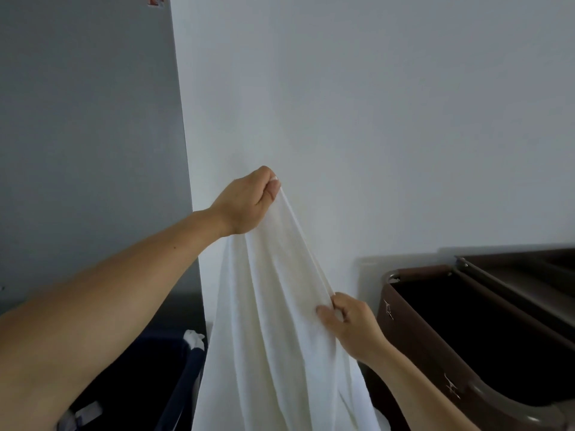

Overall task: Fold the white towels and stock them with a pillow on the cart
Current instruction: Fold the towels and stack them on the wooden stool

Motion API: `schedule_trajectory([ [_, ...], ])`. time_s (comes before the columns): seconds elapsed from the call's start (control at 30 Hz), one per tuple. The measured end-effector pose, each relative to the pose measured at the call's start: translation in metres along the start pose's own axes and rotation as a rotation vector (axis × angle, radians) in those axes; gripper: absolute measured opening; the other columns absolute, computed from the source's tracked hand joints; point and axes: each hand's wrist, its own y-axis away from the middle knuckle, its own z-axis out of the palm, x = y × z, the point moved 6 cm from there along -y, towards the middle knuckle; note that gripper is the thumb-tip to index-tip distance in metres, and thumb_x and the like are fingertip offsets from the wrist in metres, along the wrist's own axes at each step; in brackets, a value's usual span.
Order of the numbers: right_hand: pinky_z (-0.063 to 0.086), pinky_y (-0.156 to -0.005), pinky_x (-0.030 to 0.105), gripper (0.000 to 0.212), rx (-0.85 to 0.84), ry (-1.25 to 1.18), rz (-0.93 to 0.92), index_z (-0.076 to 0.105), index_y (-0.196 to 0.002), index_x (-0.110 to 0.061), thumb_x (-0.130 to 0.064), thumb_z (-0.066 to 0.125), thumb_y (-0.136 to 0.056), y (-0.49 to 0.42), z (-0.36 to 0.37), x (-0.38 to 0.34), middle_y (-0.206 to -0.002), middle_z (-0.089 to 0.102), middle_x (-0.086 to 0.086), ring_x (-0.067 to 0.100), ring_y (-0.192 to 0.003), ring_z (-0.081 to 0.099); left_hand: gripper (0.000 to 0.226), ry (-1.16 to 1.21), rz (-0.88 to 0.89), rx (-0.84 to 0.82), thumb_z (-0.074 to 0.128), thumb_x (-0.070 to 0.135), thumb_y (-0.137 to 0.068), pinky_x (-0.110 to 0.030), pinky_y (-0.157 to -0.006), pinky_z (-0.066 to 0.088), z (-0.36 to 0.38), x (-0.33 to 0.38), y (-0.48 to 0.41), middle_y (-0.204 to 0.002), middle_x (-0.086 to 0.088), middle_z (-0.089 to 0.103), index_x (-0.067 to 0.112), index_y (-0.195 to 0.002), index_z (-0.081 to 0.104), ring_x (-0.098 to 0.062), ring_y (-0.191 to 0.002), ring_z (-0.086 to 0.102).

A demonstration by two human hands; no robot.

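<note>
White terry towel [280,321] hangs in long soft folds from my left hand [249,203], whose thumb and curled fingers pinch its top corner. Lower down, my right hand [348,321] grips the towel's right edge, fingers bunching the cloth. Right of that hand I see the brown cart [466,321] with its rounded, smooth rim; below my left forearm sits a dark fabric hamper [186,368].

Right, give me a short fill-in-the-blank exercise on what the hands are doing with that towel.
1. The left hand pinches the white towel at its ____ end.
2. The right hand grips the towel's ____ edge.
3. The brown cart stands to the ____ of the towel.

Missing words: top; right; right
</note>
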Motion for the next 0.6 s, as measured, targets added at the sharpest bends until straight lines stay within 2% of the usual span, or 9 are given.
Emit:
schedule_trajectory([
  [0.07,0.026,-0.051,0.024,0.05,-0.003,-0.015,0.048,0.035,-0.054,-0.022,-0.025,0.066,-0.092,0.004,0.0,0.013,-0.051,0.031,-0.012,0.008,-0.052,0.029,0.03,-0.028,-0.051,0.021,0.03,0.029,-0.106,-0.026,-0.057,0.035,-0.002,-0.015,0.002,-0.07,0.008,0.044,0.006,-0.091,0.042,-0.012,-0.061,0.042],
  [0.13,0.025,-0.051,0.023,0.049,-0.008,-0.004,0.061,0.035,-0.056,-0.018,-0.027,0.066,-0.093,0.005,-0.004,0.02,-0.051,0.029,-0.012,0.007,-0.05,0.027,0.03,-0.053,-0.109,0.038,0.03,0.032,-0.105,-0.034,-0.063,0.039,-0.002,-0.033,0.007,-0.073,0.004,0.048,0.008,-0.091,0.041,-0.02,-0.065,0.046],
  [0.23,0.028,-0.051,0.022,0.044,0.024,0.071,0.08,0.05,-0.06,-0.007,-0.03,0.065,-0.094,0.007,-0.018,0.034,-0.051,0.034,-0.011,0.006,-0.049,0.032,0.028,-0.076,-0.194,0.07,0.031,0.031,-0.105,-0.037,-0.066,0.039,-0.001,-0.059,0.016,-0.074,0.004,0.047,0.01,-0.089,0.039,-0.025,-0.068,0.047],
  [0.3,0.032,-0.051,0.023,0.042,0.046,0.145,0.103,0.056,-0.062,-0.009,-0.033,0.063,-0.095,0.009,-0.024,0.045,-0.049,0.04,-0.011,0.006,-0.048,0.037,0.027,-0.079,-0.225,0.081,0.031,0.03,-0.105,-0.036,-0.066,0.038,0.001,-0.072,0.023,-0.072,0.007,0.044,0.012,-0.086,0.037,-0.026,-0.067,0.045],
  [0.43,0.035,-0.049,0.024,0.037,0.042,0.242,0.083,0.053,-0.062,-0.019,-0.03,0.06,-0.097,0.016,-0.023,0.049,-0.052,0.046,-0.009,0.005,-0.047,0.041,0.03,-0.059,-0.259,0.085,0.031,0.037,-0.104,-0.038,-0.066,0.041,0.006,-0.087,0.037,-0.073,0.008,0.044,0.016,-0.083,0.035,-0.028,-0.068,0.046],
  [0.53,0.036,-0.049,0.022,0.033,0.143,0.252,0.105,0.053,-0.066,-0.015,-0.023,0.056,-0.098,0.016,-0.033,0.038,-0.059,0.051,-0.006,0.005,-0.051,0.044,0.028,-0.013,-0.316,0.112,0.033,0.031,-0.105,-0.041,-0.069,0.043,0.012,-0.095,0.046,-0.076,0.005,0.046,0.012,-0.085,0.039,-0.029,-0.071,0.049],
  [0.6,0.038,-0.053,0.027,0.031,0.247,0.226,0.118,0.053,-0.069,-0.01,-0.019,0.053,-0.099,0.011,-0.045,0.023,-0.065,0.055,0.001,0.013,-0.059,0.049,0.027,0.052,-0.421,0.133,0.033,0.027,-0.105,-0.038,-0.069,0.041,0.018,-0.103,0.052,-0.077,0.004,0.046,0.01,-0.086,0.042,-0.025,-0.072,0.047],
])
